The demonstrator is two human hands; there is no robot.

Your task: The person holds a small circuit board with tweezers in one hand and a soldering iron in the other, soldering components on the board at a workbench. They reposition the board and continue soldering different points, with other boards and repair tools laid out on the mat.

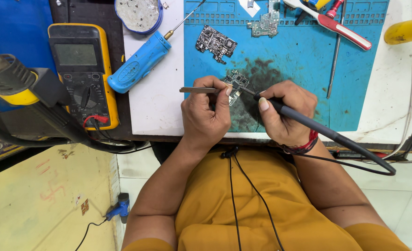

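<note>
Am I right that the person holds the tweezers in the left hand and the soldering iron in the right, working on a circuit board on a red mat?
Not quite: the mat is blue, as the head view shows. The rest holds: the left hand holds the tweezers, the right hand holds the soldering iron, both at the circuit board.

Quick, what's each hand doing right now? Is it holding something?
Left hand: closed on metal tweezers, at the small circuit board.
Right hand: closed on a black soldering iron, tip at that board.

The small circuit board (236, 83) lies half hidden behind both hands' fingers (222, 93).
</note>
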